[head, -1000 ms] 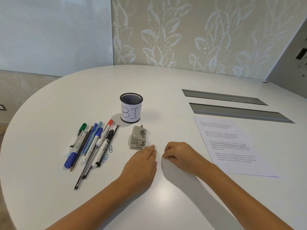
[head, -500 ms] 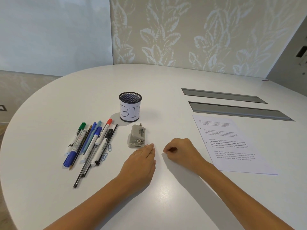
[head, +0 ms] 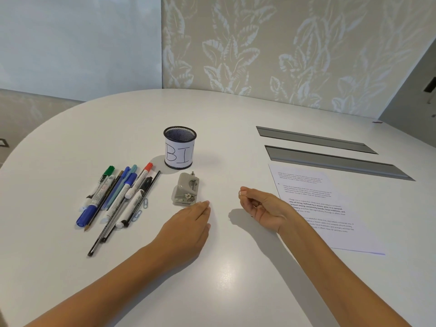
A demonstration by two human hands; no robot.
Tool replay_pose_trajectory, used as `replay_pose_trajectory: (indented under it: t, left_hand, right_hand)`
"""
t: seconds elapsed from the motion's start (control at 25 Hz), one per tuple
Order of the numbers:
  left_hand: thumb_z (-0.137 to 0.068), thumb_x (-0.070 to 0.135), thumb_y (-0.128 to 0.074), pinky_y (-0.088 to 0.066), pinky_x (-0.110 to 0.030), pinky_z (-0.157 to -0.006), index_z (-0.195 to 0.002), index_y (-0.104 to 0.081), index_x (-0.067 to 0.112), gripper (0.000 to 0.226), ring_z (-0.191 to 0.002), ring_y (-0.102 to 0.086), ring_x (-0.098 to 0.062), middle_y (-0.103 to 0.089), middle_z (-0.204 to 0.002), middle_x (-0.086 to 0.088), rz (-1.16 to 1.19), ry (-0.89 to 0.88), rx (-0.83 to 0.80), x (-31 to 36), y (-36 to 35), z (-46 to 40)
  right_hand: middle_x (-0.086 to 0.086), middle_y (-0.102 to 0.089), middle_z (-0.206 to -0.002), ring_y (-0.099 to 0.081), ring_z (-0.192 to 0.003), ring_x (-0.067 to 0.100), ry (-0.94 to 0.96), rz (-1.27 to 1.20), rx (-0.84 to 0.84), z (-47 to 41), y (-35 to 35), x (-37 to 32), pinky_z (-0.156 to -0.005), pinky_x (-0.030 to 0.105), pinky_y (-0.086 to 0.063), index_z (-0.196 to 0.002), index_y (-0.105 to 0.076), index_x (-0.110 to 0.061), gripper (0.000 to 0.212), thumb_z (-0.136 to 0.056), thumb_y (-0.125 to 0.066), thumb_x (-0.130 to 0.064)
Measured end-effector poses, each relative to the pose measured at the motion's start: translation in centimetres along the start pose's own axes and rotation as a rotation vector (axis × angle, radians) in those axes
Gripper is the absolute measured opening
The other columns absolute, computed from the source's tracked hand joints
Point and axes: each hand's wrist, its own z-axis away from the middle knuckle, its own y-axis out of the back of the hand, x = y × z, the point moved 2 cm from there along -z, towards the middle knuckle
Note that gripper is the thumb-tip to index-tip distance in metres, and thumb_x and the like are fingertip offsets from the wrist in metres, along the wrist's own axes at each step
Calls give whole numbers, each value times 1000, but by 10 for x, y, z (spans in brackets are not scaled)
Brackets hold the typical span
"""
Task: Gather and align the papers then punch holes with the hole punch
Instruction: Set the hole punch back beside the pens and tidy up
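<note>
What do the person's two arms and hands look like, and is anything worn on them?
Both forearms are bare up to the frame edge: no sleeves, gloves, watch or bracelets show. The left hand shows no ring. The right hand has short, pale nails; whether it wears a ring cannot be told.

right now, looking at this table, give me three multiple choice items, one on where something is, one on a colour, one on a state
1. Where is the hole punch?
A. Inside the mesh cup
B. On the table just beyond the left hand
C. On top of the papers

2. What colour is the cap of the marker lying nearest the mesh cup?
A. Red
B. Yellow
C. Purple

3. How is the left hand?
A. Gripping the hole punch
B. Lying flat with straight fingers
C. Holding a pen

Answers:
1 B, the punch sits on bare table at that hand's fingertips.
2 A, the red-capped marker is closest.
3 B, its fingers are straight on the table, holding nothing.
</note>
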Motion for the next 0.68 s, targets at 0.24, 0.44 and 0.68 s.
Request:
replay_pose_trajectory:
  t: [0.24, 0.44, 0.68]
  left_hand:
    - [-95, 28, -40, -50, -35, -88, -120, -63, 18, 36, -111, -61, -20, -62, -127, 5, 69, 53, 26, -10, 39, -19]
    - [-92, 24, -48, -48, -39, -92, -112, -68, 20, 29, -106, -62, -29, -66, -122, -1, 101, 328, 210, -128, 98, -55]
    - [-96, 19, -45, -42, -40, -104, -121, -64, 19, 31, -121, -55, -27, -60, -133, -6, 190, 473, 23, -275, 84, -69]
  right_hand:
    - [14, -61, -80, -61, -69, 19, -71, -184, -23, -8, -31, -14, -47, 19, -56, -84, -63, 4, 11, -90, -53, 5]
    - [12, -60, -80, -58, -72, 19, 47, -167, -34, -36, -91, -42, -46, 18, -55, -81, -60, 4, 12, -90, -52, 6]
    - [11, -65, -74, -64, -60, 13, 459, 319, 29, -79, -176, -61, -61, 17, -57, -75, -66, 3, 12, -79, -63, 14]
